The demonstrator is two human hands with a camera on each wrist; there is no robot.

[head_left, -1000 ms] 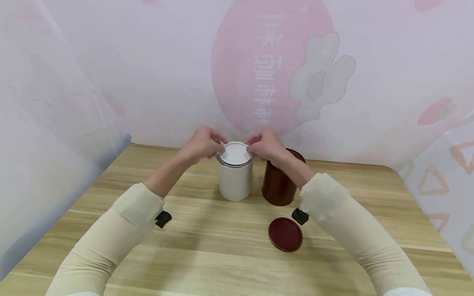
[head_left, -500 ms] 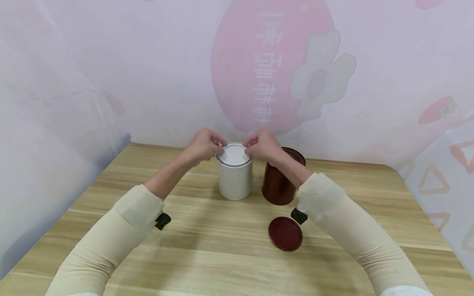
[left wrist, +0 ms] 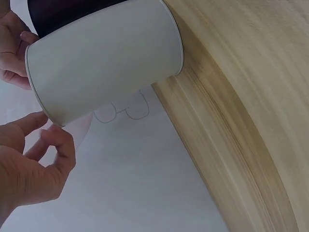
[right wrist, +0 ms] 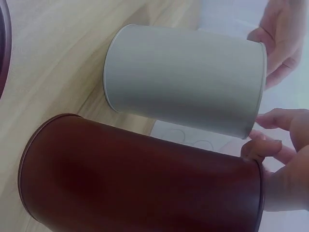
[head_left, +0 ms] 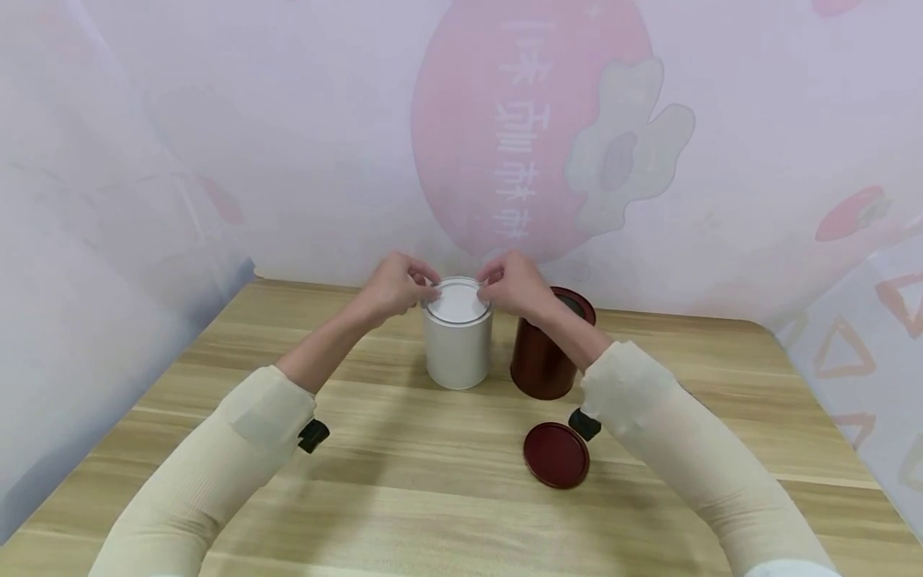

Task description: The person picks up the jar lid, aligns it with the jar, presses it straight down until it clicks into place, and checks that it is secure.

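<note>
Fingertips of left hand [head_left: 392, 286] & right hand [head_left: 513, 284] pinch white can [head_left: 457, 344] lid [head_left: 457, 300].

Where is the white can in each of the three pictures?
Head view: the white can stands mid-table, between both hands, left of the dark red can.
Left wrist view: the white can fills the upper left, shown sideways.
Right wrist view: the white can lies across the top, above the dark red can.
Shared landmark: the wooden table, seen in all three.
</note>
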